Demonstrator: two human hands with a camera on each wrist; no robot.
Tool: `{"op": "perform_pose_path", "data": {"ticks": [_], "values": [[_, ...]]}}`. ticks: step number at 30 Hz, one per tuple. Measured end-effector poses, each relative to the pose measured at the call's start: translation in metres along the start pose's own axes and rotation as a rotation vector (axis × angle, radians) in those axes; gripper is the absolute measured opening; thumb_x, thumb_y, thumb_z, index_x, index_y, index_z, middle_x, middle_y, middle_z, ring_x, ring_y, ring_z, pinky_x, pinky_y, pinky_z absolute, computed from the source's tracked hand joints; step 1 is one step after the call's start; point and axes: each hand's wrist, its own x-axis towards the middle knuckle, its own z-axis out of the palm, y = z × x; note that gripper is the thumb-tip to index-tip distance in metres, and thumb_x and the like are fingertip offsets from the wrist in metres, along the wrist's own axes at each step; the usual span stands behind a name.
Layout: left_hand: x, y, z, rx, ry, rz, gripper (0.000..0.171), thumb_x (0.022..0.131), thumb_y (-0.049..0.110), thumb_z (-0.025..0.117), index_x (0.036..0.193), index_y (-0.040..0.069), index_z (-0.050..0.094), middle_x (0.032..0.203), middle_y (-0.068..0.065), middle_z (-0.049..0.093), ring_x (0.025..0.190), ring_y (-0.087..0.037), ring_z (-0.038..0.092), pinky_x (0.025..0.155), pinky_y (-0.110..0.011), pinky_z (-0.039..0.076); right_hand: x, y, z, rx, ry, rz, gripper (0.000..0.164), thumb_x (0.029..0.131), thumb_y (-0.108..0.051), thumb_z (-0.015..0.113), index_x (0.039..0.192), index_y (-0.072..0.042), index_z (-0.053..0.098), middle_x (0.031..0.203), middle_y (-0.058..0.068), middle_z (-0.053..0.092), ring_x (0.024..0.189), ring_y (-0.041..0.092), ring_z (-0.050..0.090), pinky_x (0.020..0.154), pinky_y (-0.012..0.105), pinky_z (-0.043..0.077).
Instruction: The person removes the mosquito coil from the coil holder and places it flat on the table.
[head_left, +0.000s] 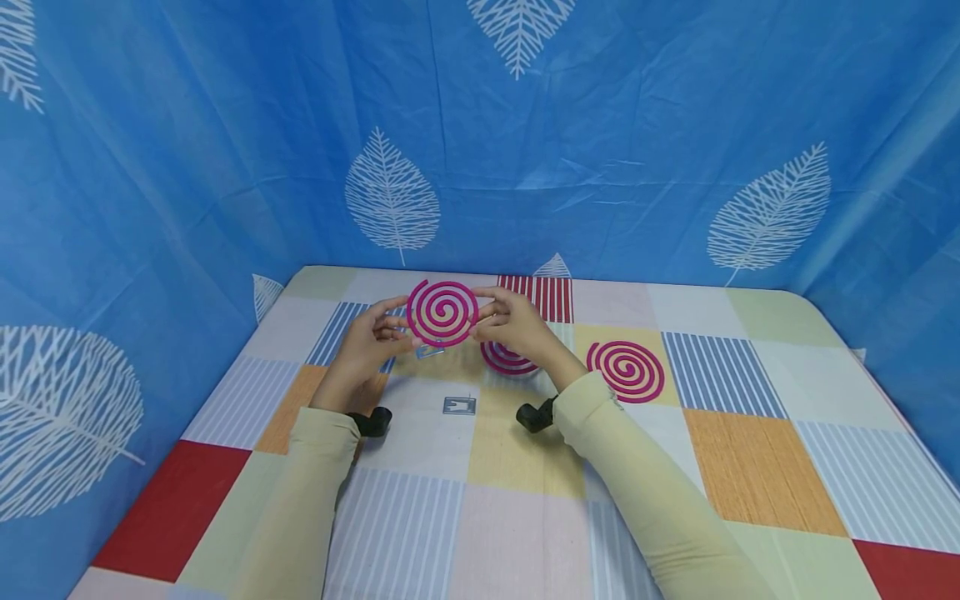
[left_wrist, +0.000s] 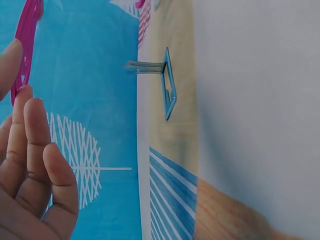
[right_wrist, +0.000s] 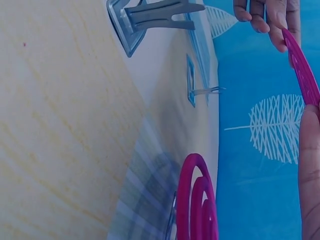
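Left of centre in the head view, the left hand [head_left: 375, 337] pinches a coil [head_left: 442, 311] by its left edge, thumb against fingers. The coil is upright near centre, raised over the surface [head_left: 525, 533] and two stands [head_left: 459, 406]. The right hand [head_left: 521, 325] pinches its right edge, partly covering a second coil [head_left: 510, 364]; right of centre sits a third coil [head_left: 626, 367].

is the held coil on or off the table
Off the table: the left hand and right hand hold the coil up; wrist views show curtain behind it.
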Motion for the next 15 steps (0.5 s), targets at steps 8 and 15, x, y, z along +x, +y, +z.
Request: {"op": "perform_pose_path", "data": {"ticks": [8,15], "values": [[-0.002,0.006,0.002,0.032,0.012,0.036,0.073,0.098,0.007,0.081,0.163,0.009,0.047,0.135,-0.023,0.069,0.114,-0.031,0.064,0.099,-0.031,0.054,-0.007,-0.001,-0.003,-0.004,0.019,-0.058,0.064,0.096,0.005,0.075,0.156,-0.002,0.054,0.110,0.014,0.071,0.097,0.024,0.078,0.081,0.026,0.061],[-0.006,0.010,0.003,0.037,0.012,0.077,0.073,0.097,0.005,0.082,0.162,0.009,0.049,0.133,-0.023,0.071,0.112,-0.033,0.065,0.096,-0.027,0.054,-0.014,0.000,-0.007,0.002,0.024,-0.115,0.063,0.095,0.007,0.075,0.155,0.001,0.054,0.105,0.013,0.072,0.091,0.016,0.075,0.081,0.024,0.060]]}}
